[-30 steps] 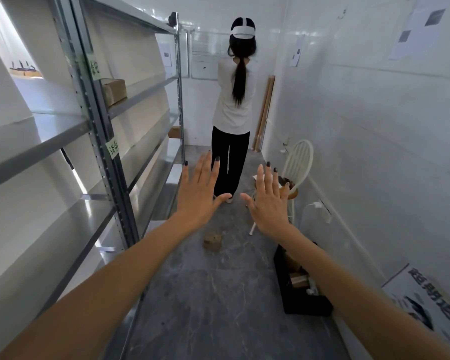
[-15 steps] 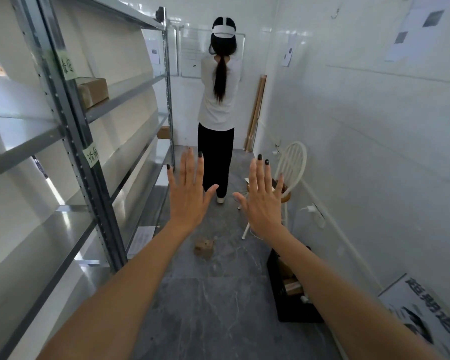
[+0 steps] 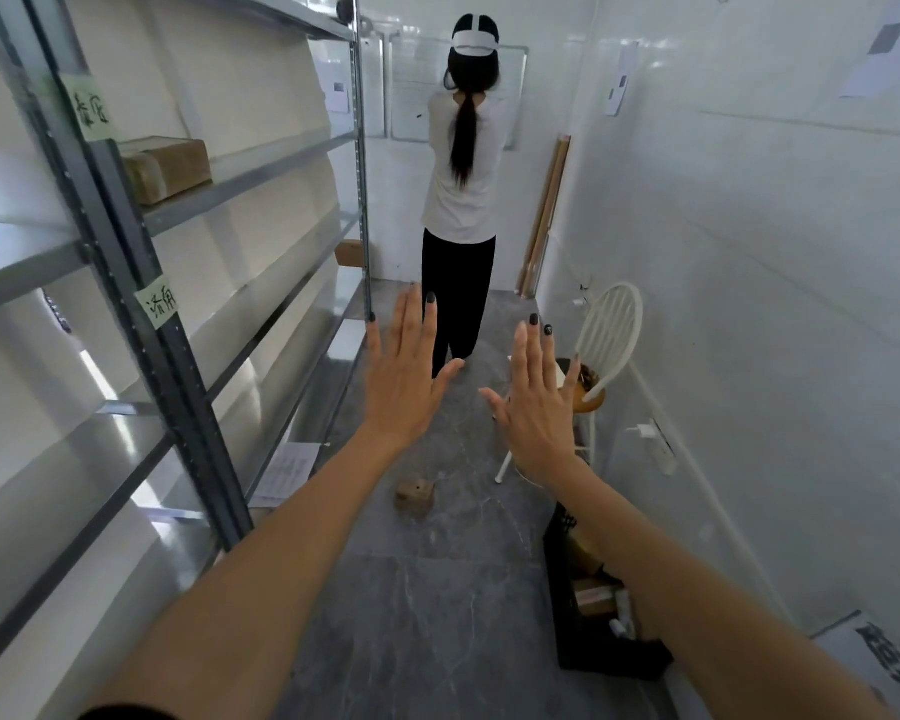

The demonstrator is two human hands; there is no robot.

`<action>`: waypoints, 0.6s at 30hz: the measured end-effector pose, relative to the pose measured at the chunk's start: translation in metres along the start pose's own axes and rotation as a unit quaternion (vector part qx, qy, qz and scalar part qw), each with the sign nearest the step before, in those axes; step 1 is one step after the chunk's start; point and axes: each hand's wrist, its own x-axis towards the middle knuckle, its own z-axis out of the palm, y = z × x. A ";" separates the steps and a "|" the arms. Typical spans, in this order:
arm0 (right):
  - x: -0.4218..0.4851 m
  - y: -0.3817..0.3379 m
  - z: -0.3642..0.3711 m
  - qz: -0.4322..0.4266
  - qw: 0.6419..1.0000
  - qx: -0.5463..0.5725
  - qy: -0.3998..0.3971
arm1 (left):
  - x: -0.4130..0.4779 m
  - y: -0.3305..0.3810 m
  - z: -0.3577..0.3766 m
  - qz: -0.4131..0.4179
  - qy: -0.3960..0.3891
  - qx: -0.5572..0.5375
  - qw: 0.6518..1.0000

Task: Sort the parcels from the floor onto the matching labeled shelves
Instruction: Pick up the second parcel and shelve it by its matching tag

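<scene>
Down the narrow aisle, both hands have kept their raised, flat pose while the view has edged forward since a second ago. Left hand (image 3: 401, 376) and right hand (image 3: 536, 407) spread empty fingers (image 3: 414, 324). Below and between them, well apart, a small parcel (image 3: 414, 495) lies on the floor (image 3: 437, 615); another (image 3: 165, 167) sits on the shelf (image 3: 250, 174).

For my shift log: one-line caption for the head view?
Both open hands, left and right, raised over a small parcel on the floor beside labeled shelves.

A person (image 3: 463, 189) stands beyond a white chair (image 3: 609, 335) and black crate (image 3: 601, 652).
</scene>
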 end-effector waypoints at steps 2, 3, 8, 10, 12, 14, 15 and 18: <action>0.004 0.009 0.009 -0.004 1.000 0.002 -0.002 | 0.003 0.003 0.010 0.008 -0.009 0.013 1.000; 0.006 0.011 0.013 -0.006 1.000 0.005 -0.004 | 0.005 0.004 0.015 0.009 -0.016 0.015 1.000; 0.013 0.018 0.036 -0.008 1.000 0.009 -0.019 | 0.014 0.001 0.041 0.008 -0.038 0.011 0.999; 0.021 0.020 0.047 -0.010 1.000 0.011 -0.024 | 0.021 -0.001 0.050 0.003 -0.038 0.008 0.999; 0.031 0.021 0.057 -0.006 1.000 0.005 -0.028 | 0.031 -0.004 0.058 0.003 -0.040 0.006 0.999; 0.043 0.021 0.067 0.001 0.999 0.008 -0.034 | 0.041 -0.008 0.067 0.006 -0.044 0.004 0.999; 0.049 0.021 0.071 0.004 0.999 0.010 -0.037 | 0.047 -0.012 0.071 0.006 -0.047 0.007 0.999; 0.071 0.020 0.086 0.007 0.999 0.004 -0.050 | 0.063 -0.030 0.084 0.000 -0.053 0.014 0.999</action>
